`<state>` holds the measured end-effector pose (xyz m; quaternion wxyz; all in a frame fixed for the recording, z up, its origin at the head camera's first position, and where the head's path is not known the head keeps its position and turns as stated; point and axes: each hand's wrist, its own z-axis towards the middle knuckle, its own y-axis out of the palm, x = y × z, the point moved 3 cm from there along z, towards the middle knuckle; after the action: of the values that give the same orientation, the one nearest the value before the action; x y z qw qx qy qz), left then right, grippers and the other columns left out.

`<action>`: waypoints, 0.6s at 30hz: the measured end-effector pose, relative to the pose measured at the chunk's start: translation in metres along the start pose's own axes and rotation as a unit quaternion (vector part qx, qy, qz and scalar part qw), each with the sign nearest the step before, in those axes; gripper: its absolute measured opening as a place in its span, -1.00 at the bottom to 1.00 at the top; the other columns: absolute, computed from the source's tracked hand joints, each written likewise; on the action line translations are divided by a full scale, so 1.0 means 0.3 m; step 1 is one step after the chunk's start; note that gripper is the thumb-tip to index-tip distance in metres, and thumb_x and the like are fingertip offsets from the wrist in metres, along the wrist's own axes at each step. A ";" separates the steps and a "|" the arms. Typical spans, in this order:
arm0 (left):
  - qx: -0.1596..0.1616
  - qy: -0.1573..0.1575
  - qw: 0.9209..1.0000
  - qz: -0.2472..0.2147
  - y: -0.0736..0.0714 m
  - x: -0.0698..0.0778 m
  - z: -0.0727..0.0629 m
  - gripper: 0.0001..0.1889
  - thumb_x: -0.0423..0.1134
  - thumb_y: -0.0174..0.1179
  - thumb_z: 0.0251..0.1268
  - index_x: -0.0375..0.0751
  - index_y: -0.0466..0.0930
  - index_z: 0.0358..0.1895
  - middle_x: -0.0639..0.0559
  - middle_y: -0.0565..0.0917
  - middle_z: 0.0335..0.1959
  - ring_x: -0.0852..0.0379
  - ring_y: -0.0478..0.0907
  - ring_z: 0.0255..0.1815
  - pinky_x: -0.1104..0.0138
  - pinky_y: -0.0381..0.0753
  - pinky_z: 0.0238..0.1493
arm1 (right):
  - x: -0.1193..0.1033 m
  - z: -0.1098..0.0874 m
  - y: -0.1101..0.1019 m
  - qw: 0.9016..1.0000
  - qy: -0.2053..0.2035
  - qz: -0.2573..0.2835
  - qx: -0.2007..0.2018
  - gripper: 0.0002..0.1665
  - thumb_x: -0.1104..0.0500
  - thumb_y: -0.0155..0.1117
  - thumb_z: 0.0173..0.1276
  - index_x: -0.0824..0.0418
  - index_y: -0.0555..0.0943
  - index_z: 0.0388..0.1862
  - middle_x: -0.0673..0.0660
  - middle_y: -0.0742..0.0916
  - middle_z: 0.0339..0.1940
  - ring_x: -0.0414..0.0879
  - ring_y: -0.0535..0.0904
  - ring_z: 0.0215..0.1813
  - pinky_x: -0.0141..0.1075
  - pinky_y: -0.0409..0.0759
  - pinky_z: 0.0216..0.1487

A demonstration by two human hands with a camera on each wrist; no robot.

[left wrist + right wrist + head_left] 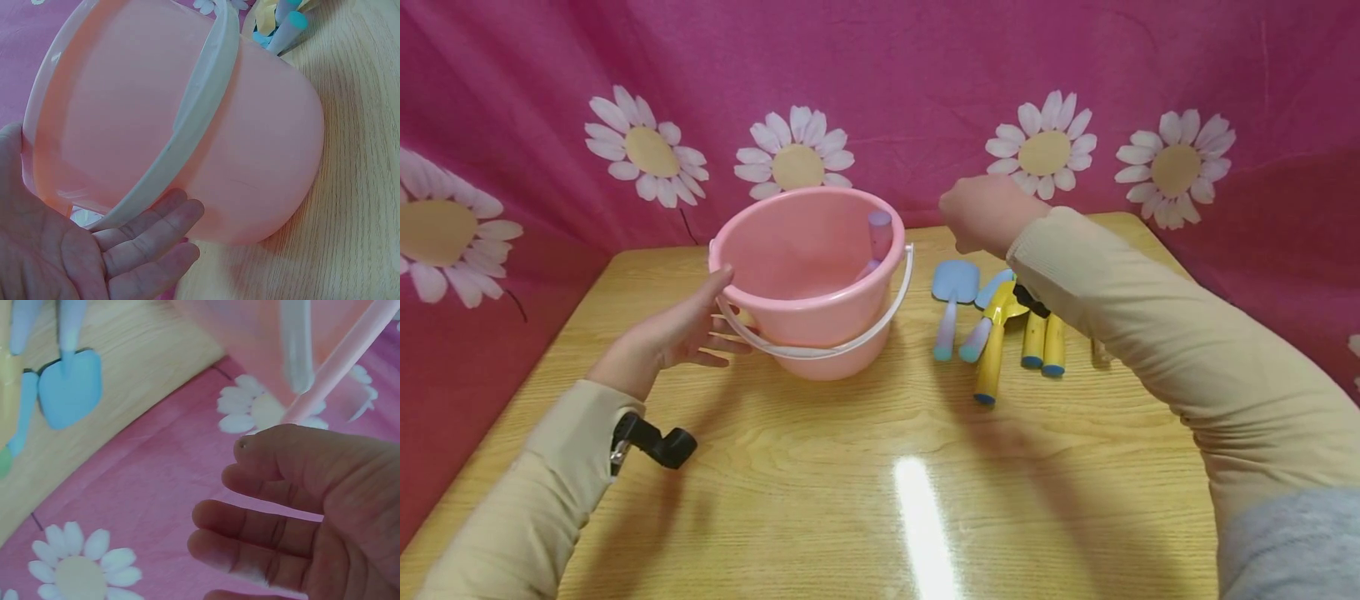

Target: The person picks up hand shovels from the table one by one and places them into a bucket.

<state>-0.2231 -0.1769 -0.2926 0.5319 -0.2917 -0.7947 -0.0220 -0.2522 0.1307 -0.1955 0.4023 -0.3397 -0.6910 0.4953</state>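
Bucket (842,325), one, pink, plastic: upright on the surface (820,467), left of centre in the frame, mouth up. White bail (820,352) lowered across its front.

Contents: lilac handle (880,232), leaning at the right inner wall; a further lilac part shows below it, whether of the same piece cannot be told. The near wall hides the bottom.

Hands, two. Left hand (681,333), left of the bucket: thumb at the rim, other fingers straight and spread beside wall and bail; nothing gripped. Right hand (992,215), raised, upper right of centre: fingers loosely bent, nothing held; apart from the tools.

Tools, right of centre, on the surface: blue shovel (956,281), lilac-handled, nearest the bucket; second blue tool (976,340), also lilac-handled, its blade partly under the yellow trowel (991,362); two yellow handles (1042,343) with blue ends, side by side, upper portions hidden by the right sleeve (1120,292).

Edges: the back edge runs behind bucket and tools, the pink daisy cloth (917,83) rising beyond; the left edge slants to the lower left. A strip of wood separates bucket from shovel; wood grain, shadows and a streak of glare extend from both to the lower frame.
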 end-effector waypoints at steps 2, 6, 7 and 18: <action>0.001 -0.001 1.000 0.001 -0.001 0.000 -0.003 -0.02 0.50 -0.44 0.07 -0.31 -0.05 0.30 -0.46 0.22 0.22 -0.28 0.29 0.17 -0.10 0.26 0.08 | 0.019 -0.003 0.009 1.000 0.008 0.009 -0.010 -0.89 0.31 0.24 0.11 0.29 0.55 -0.34 0.15 0.63 -0.41 0.03 0.53 -0.36 -0.13 0.50 -0.27; 0.005 -0.003 1.000 0.001 -0.001 -0.001 -0.009 -0.03 0.49 -0.43 0.07 -0.30 -0.04 0.30 -0.46 0.23 0.21 -0.28 0.29 0.17 -0.10 0.27 0.07 | 0.049 -0.007 0.022 0.999 0.016 0.016 -0.029 -0.85 0.30 0.25 0.12 0.31 0.55 -0.30 0.16 0.65 -0.37 0.03 0.54 -0.36 -0.13 0.50 -0.27; 0.006 -0.003 1.000 0.000 -0.001 -0.001 -0.010 -0.04 0.49 -0.43 0.08 -0.30 -0.03 0.30 -0.46 0.24 0.20 -0.28 0.29 0.17 -0.10 0.28 0.06 | 0.056 -0.008 0.025 0.999 0.019 0.018 -0.032 -0.86 0.31 0.24 0.12 0.31 0.54 -0.31 0.16 0.65 -0.39 0.03 0.53 -0.38 -0.13 0.49 -0.29; 0.004 0.001 1.000 -0.005 -0.005 -0.009 -0.005 -0.05 0.47 -0.48 0.10 -0.31 -0.07 0.31 -0.47 0.21 0.22 -0.30 0.26 0.18 -0.10 0.26 0.08 | 0.150 -0.021 0.078 0.998 0.040 0.017 -0.042 -0.87 0.30 0.25 0.08 0.35 0.53 -0.39 0.17 0.60 -0.50 0.04 0.47 -0.40 -0.05 0.49 -0.30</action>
<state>-0.2219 -0.1798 -0.2938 0.5334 -0.2861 -0.7957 -0.0217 -0.2650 0.1788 -0.2070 0.4067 -0.3872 -0.6886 0.4587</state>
